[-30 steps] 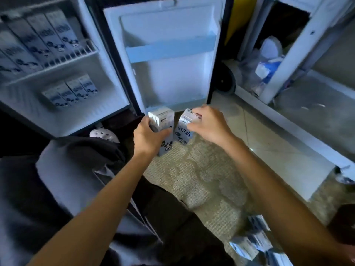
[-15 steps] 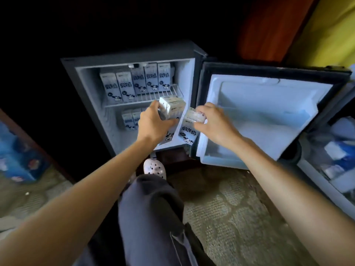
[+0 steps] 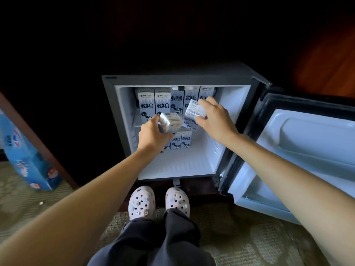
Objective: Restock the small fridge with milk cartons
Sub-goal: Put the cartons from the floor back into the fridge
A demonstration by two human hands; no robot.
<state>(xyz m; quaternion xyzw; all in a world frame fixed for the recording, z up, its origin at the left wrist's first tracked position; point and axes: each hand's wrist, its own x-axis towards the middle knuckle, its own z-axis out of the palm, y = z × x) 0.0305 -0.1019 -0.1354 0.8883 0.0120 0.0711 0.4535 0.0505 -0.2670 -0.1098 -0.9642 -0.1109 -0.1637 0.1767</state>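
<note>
- A small black fridge (image 3: pixel 172 79) with a white lining stands open, its door (image 3: pixel 307 146) swung out to the right.
- The left hand (image 3: pixel 153 135) holds a pale blue-and-white milk carton (image 3: pixel 171 121) tilted in the fridge opening, at the level of the wire shelf (image 3: pixel 137 121). Its fingers (image 3: pixel 154 120) are curled round the carton's sides.
- The right hand (image 3: pixel 213 116) grips a second tilted carton (image 3: pixel 195 111) just beside the first, fingers (image 3: pixel 206 100) wrapped over its top end.
- Five matching cartons (image 3: pixel 153 104) stand upright in a row on the wire shelf.
- More upright cartons (image 3: pixel 181 140) stand at the back of the fridge floor, partly hidden by the left hand.
- A blue cardboard box (image 3: pixel 25 160) leans at the left on the patterned carpet (image 3: pixel 249 237).
- Pink perforated clogs (image 3: pixel 142 201) stand before the fridge.
</note>
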